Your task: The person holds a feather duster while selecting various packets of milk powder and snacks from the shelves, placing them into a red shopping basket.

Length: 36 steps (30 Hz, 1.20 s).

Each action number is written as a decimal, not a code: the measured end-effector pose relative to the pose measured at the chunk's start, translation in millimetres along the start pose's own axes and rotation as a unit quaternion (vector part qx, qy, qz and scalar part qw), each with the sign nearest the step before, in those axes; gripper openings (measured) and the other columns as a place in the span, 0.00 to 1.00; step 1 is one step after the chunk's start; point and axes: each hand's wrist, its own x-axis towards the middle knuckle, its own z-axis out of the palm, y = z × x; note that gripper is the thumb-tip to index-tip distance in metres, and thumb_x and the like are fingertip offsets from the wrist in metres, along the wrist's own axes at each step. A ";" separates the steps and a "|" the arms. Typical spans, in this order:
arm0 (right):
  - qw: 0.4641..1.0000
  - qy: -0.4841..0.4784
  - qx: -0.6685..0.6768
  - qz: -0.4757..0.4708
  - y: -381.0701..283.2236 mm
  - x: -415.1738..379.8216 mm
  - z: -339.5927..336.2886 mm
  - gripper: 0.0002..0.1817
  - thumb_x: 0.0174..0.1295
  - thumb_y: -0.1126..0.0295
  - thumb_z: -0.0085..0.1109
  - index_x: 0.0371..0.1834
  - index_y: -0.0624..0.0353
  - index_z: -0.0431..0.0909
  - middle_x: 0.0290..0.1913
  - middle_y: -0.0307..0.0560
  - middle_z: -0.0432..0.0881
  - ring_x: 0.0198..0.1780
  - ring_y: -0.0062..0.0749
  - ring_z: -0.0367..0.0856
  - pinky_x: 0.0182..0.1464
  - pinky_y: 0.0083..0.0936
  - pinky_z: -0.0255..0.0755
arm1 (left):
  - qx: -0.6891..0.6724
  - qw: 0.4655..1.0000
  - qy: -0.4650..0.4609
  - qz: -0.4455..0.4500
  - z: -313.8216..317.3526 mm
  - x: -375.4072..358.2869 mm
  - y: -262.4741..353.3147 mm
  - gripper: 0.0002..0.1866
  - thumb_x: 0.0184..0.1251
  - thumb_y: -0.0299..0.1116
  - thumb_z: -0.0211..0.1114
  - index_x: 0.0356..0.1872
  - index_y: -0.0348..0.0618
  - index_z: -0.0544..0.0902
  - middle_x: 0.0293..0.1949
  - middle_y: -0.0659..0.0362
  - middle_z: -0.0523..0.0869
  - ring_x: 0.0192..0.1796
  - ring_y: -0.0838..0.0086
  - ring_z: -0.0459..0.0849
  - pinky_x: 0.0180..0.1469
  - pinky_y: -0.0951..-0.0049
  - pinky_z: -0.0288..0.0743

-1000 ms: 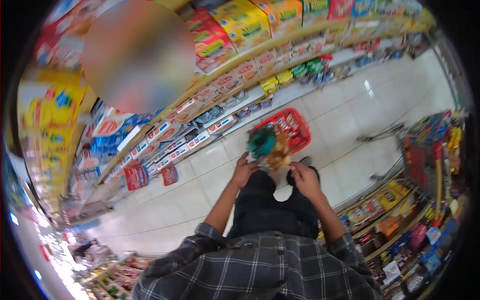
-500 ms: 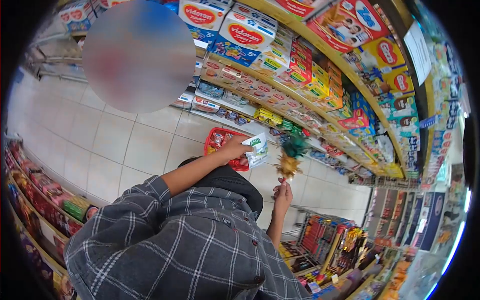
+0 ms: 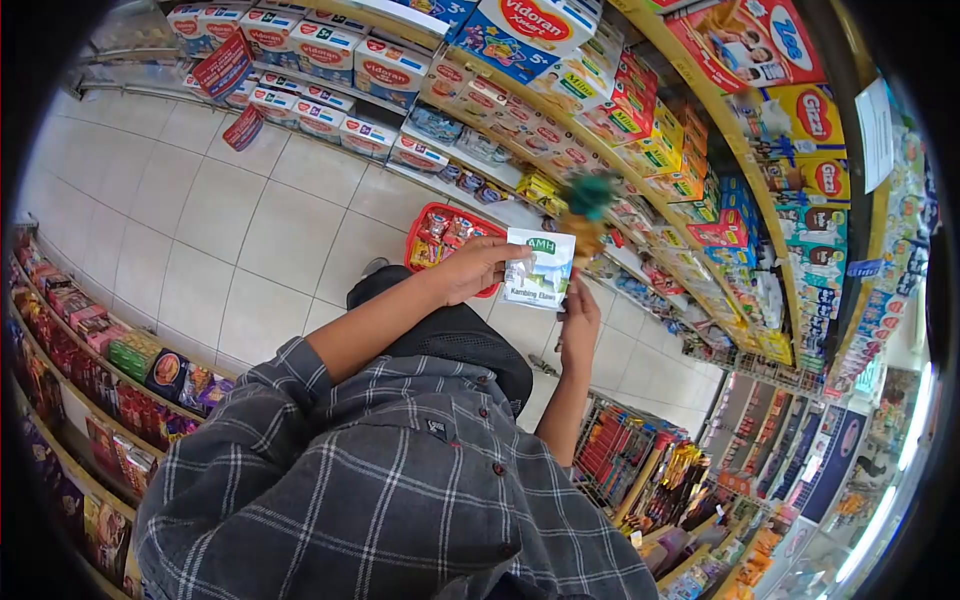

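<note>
My left hand [image 3: 472,270] pinches a white and green sachet [image 3: 540,275], marked "Kambing Etawa", by its left side. Fingers of my right hand [image 3: 580,325] are closed at the sachet's lower right corner, around the handle of a feather duster. The duster [image 3: 588,215], with blurred green and gold plumes, rises behind the sachet, which hides part of its handle. Below my left hand, a red basket [image 3: 413,250] holds several small red and orange packets.
Shelves of boxed milk powder [image 3: 390,72] run along the far side. Snack shelves [image 3: 140,350] curve along the left. A wire rack [image 3: 625,455] with packets stands at the lower right. Pale floor tiles [image 3: 230,230] spread between the shelves. Red hanging signs [image 3: 224,65] jut out at upper left.
The sachet has moved up and right from over the basket, turning its printed front toward me. My right hand and the duster have come up beside it. The view has shifted slightly.
</note>
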 end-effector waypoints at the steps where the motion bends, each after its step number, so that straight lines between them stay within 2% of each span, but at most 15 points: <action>1: 0.999 -0.042 -0.017 -0.012 -3.2 -1.1 6.6 0.17 0.73 0.68 0.48 0.58 0.65 0.78 0.29 0.36 0.76 0.27 0.15 0.67 0.29 0.14 0.61 | -0.030 0.999 0.008 0.006 3.4 1.2 -2.1 0.15 0.68 0.37 0.67 0.49 0.37 0.83 0.45 0.58 0.86 0.50 0.76 0.83 0.56 0.72 0.74; 5: 0.996 -0.085 0.031 -0.016 1.6 -3.9 1.4 0.18 0.72 0.70 0.49 0.61 0.66 0.74 0.30 0.36 0.76 0.27 0.15 0.68 0.29 0.14 0.62 | -0.047 0.997 0.011 0.068 7.1 17.9 -18.9 0.15 0.71 0.42 0.63 0.51 0.44 0.80 0.48 0.62 0.84 0.51 0.75 0.80 0.57 0.68 0.71; 6: 0.990 -0.055 0.128 0.024 -4.7 -5.5 -1.1 0.18 0.73 0.68 0.51 0.61 0.65 0.75 0.32 0.36 0.77 0.27 0.13 0.68 0.28 0.12 0.61 | -0.062 0.995 0.008 0.077 13.8 19.2 -21.1 0.14 0.74 0.44 0.58 0.51 0.47 0.78 0.47 0.63 0.83 0.48 0.73 0.79 0.56 0.66 0.71; 9: 0.973 -0.077 0.218 0.020 -4.5 -18.2 -37.3 0.18 0.73 0.66 0.51 0.60 0.64 0.75 0.34 0.36 0.78 0.26 0.11 0.67 0.26 0.10 0.59 | -0.217 0.973 -0.057 0.064 10.4 45.2 -43.3 0.14 0.74 0.43 0.56 0.52 0.46 0.78 0.48 0.60 0.83 0.48 0.70 0.79 0.55 0.63 0.72; 10: 0.979 -0.075 0.190 0.018 -8.5 -25.8 -48.4 0.17 0.73 0.66 0.52 0.57 0.66 0.77 0.32 0.36 0.79 0.26 0.11 0.66 0.26 0.11 0.59 | -0.246 0.950 -0.181 0.060 12.3 49.3 -45.2 0.17 0.75 0.44 0.50 0.52 0.45 0.78 0.52 0.57 0.82 0.52 0.65 0.80 0.58 0.57 0.72; 13: 0.989 -0.136 0.003 -0.055 -0.6 -35.9 -82.2 0.15 0.72 0.66 0.53 0.53 0.65 0.80 0.30 0.36 0.80 0.27 0.12 0.69 0.30 0.12 0.62 | -0.300 0.954 0.006 -0.002 56.4 49.6 -49.6 0.20 0.74 0.45 0.46 0.55 0.45 0.78 0.55 0.53 0.81 0.59 0.58 0.79 0.63 0.51 0.70; 17: 0.981 -0.033 -0.134 -0.133 45.0 -4.4 -114.9 0.14 0.72 0.64 0.55 0.50 0.62 0.82 0.30 0.37 0.80 0.33 0.15 0.74 0.38 0.14 0.67 | -0.394 0.918 -0.048 0.015 44.6 86.0 -89.9 0.29 0.71 0.50 0.45 0.66 0.43 0.69 0.66 0.46 0.72 0.68 0.48 0.69 0.73 0.42 0.56; 19: 0.985 -0.007 -0.110 -0.134 62.5 21.1 -139.3 0.12 0.71 0.68 0.54 0.49 0.64 0.82 0.30 0.39 0.80 0.29 0.17 0.73 0.33 0.16 0.66 | -0.384 0.923 0.030 -0.004 82.9 64.3 -90.1 0.28 0.73 0.47 0.41 0.67 0.44 0.71 0.62 0.47 0.76 0.65 0.56 0.74 0.68 0.49 0.65; 22: 0.997 -0.051 -0.009 -0.050 60.9 39.5 -149.8 0.14 0.71 0.68 0.54 0.55 0.62 0.78 0.31 0.39 0.80 0.25 0.16 0.70 0.29 0.14 0.63 | -0.295 0.950 -0.089 0.053 49.9 64.7 -119.2 0.29 0.76 0.47 0.41 0.70 0.42 0.66 0.65 0.47 0.73 0.67 0.55 0.72 0.69 0.53 0.65; 24: 0.993 -0.087 0.076 -0.025 48.9 40.7 -144.8 0.15 0.71 0.68 0.54 0.58 0.61 0.73 0.32 0.40 0.81 0.23 0.15 0.68 0.26 0.14 0.61 | -0.230 0.970 -0.035 0.077 38.3 57.5 -132.2 0.28 0.76 0.48 0.41 0.68 0.40 0.68 0.65 0.47 0.73 0.67 0.56 0.72 0.69 0.54 0.66; 28: 0.974 -0.218 0.039 -0.053 56.9 50.5 -100.7 0.14 0.71 0.69 0.52 0.57 0.56 0.65 0.34 0.42 0.82 0.24 0.15 0.68 0.23 0.12 0.59 | -0.179 0.976 0.008 0.122 40.9 36.1 -139.1 0.24 0.77 0.46 0.50 0.63 0.39 0.73 0.63 0.49 0.77 0.67 0.60 0.73 0.69 0.57 0.66; 30: 0.954 -0.289 0.002 -0.077 48.5 45.9 -70.4 0.11 0.71 0.71 0.50 0.54 0.60 0.67 0.37 0.46 0.83 0.29 0.21 0.75 0.31 0.19 0.69 | -0.166 0.974 0.037 0.147 65.4 19.1 -132.4 0.22 0.74 0.44 0.57 0.61 0.41 0.74 0.57 0.54 0.81 0.62 0.65 0.78 0.66 0.64 0.70; 31: 0.944 -0.320 -0.026 -0.075 38.4 41.4 -57.8 0.11 0.72 0.73 0.48 0.54 0.62 0.69 0.39 0.49 0.84 0.34 0.25 0.80 0.37 0.23 0.74 | -0.143 0.976 0.116 0.117 64.9 18.3 -135.0 0.19 0.75 0.43 0.57 0.58 0.42 0.76 0.51 0.60 0.83 0.54 0.71 0.82 0.60 0.69 0.73; 34: 0.907 -0.369 -0.090 -0.180 49.6 47.2 -30.6 0.13 0.72 0.72 0.49 0.55 0.65 0.72 0.42 0.50 0.84 0.41 0.30 0.82 0.47 0.28 0.74 | -0.117 0.956 0.156 0.220 46.7 21.0 -144.0 0.18 0.74 0.41 0.58 0.58 0.44 0.77 0.50 0.60 0.84 0.52 0.73 0.82 0.57 0.65 0.74; 36: 0.909 -0.394 -0.082 -0.111 47.3 54.8 -30.3 0.15 0.72 0.71 0.50 0.57 0.66 0.73 0.43 0.50 0.83 0.45 0.31 0.81 0.51 0.28 0.73 | -0.130 0.937 0.190 0.263 31.3 16.4 -141.5 0.16 0.73 0.40 0.60 0.55 0.43 0.79 0.49 0.61 0.85 0.50 0.74 0.83 0.56 0.68 0.74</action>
